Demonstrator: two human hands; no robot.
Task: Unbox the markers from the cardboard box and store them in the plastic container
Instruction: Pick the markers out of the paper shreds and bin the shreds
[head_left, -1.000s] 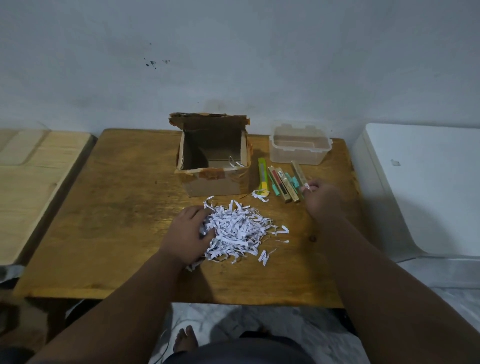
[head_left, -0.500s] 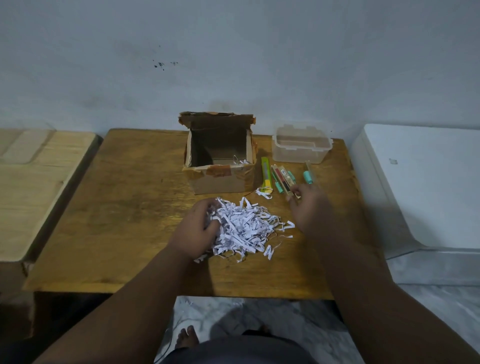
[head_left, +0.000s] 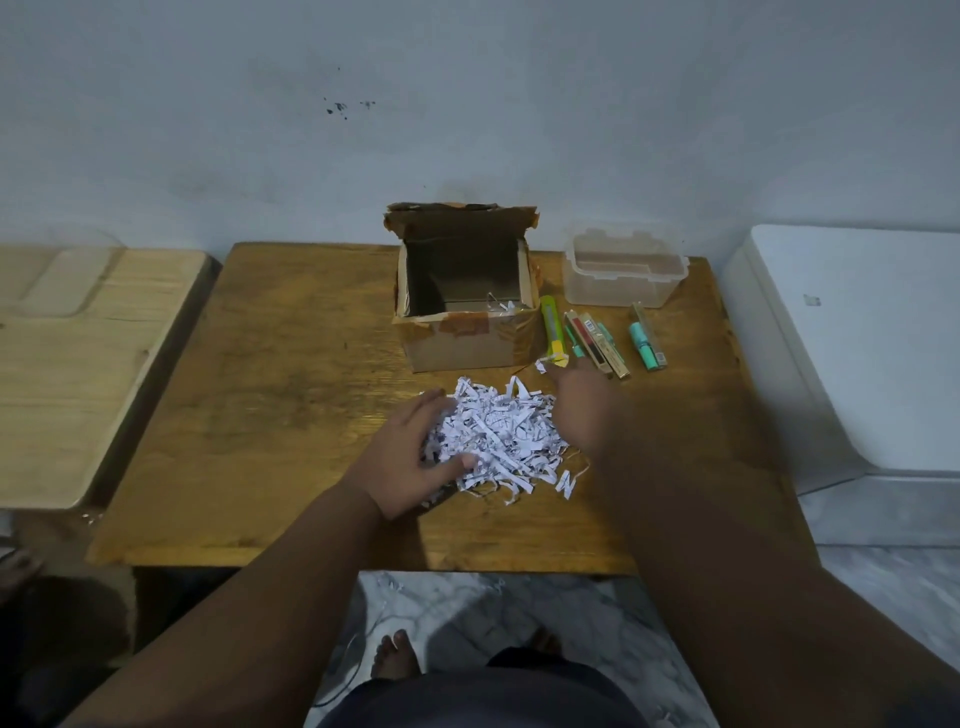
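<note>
The markers (head_left: 597, 343) lie in a loose row on the wooden surface (head_left: 285, 415), just right of the cardboard box (head_left: 467, 343) and just in front of the plastic container (head_left: 621, 283). The row comprises a yellow-green marker (head_left: 549, 330) beside the box wall, several packaged units in the middle, and a teal marker (head_left: 644, 345) set slightly apart at the right. The box stands upright with its flaps open, and a few paper strips show at its inner front edge. The container is transparent, open at the top, and sits at the far right corner of the surface. A pile of shredded paper (head_left: 498, 436) lies in front of the box. The left hand (head_left: 415, 457) cups the left side of the pile, fingers and thumb curled into the strips. The right hand (head_left: 587, 410) is above the right edge of the pile, near the closest marker ends. It is blurred, so its finger posture cannot be determined. A paler wooden table (head_left: 78, 364) adjoins at the left and a white unit (head_left: 857, 353) at the right. Bare feet (head_left: 395, 654) stand on the marbled floor (head_left: 467, 608) below.
</note>
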